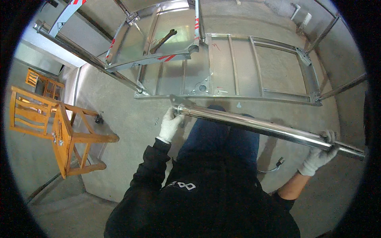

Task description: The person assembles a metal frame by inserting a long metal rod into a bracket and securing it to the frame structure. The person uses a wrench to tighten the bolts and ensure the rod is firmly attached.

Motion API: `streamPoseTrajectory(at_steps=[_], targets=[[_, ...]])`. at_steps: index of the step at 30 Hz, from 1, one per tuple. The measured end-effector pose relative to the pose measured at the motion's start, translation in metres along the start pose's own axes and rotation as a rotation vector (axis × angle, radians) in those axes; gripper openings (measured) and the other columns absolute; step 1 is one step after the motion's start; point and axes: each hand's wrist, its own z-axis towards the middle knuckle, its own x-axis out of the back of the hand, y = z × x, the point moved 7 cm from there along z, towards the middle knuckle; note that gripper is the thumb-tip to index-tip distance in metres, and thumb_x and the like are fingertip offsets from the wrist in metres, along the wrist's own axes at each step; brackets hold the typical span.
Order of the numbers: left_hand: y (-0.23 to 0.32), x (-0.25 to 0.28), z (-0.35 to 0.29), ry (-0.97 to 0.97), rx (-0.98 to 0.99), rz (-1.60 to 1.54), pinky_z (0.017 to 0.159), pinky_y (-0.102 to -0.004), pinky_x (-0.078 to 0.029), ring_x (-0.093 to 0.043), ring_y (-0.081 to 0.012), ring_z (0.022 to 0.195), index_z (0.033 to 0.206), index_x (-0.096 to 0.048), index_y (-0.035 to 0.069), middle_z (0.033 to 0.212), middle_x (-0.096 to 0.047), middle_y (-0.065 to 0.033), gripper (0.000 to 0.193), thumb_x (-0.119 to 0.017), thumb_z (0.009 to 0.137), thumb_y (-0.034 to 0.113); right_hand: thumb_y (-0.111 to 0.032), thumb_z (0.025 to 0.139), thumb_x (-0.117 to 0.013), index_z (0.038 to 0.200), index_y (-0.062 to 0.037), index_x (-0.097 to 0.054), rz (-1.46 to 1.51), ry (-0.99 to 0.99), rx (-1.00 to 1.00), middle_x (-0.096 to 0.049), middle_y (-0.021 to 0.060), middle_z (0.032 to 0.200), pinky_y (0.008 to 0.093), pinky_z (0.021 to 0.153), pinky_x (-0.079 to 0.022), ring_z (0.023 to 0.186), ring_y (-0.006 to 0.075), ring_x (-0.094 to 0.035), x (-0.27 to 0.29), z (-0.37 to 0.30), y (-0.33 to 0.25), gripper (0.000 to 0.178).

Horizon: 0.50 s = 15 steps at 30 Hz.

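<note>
A long, shiny metal tube [254, 123] lies crosswise in front of my thighs, its right end lower in the picture than its left. My gloved left hand [170, 124] is closed around the left end, beside a flat metal end plate [176, 100]. Toward the other end, where the tube steps down to a thinner section, my gloved right hand [322, 152] wraps its fingers around it. Beyond the tube, a rectangular metal frame [222, 96] with cross bars and sheet panels rests on the concrete floor.
A raised metal tray section [149, 61] with red-and-white tape holds a dark wrench [163, 41]. Upright poles [91, 59] rise at the frame's corners. On the left lies a tipped wooden chair [85, 138]. A cable with a connector [279, 162] is on the floor near my right leg.
</note>
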Motion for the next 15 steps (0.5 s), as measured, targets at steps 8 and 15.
streamPoseTrajectory(at_steps=[8,15], targets=[[0.023,0.007,-0.003,0.063,-0.006,-0.187,0.066,-0.0281,-0.053,-0.060,-0.0117,0.078,0.120,-0.054,0.000,0.096,-0.063,-0.0050,0.033,-0.059,0.088,0.001,0.001,0.068,-0.074,0.089,-0.0144,-0.051,0.209,-0.279,-0.070,-0.047,-0.0063,0.068,0.0257,0.074,-0.040,0.066,0.0092,-0.047,-0.055,0.001,0.007,0.034],[0.064,-0.001,-0.011,0.187,-0.148,-0.054,0.066,-0.0232,-0.046,-0.056,-0.0079,0.077,0.121,-0.057,0.002,0.094,-0.062,-0.0031,0.030,-0.057,0.091,0.001,0.005,0.069,-0.070,0.090,-0.0115,-0.051,0.256,-0.197,-0.020,-0.046,-0.0037,0.072,0.0274,0.077,-0.040,0.066,0.0100,-0.048,-0.100,-0.002,0.005,0.033]])
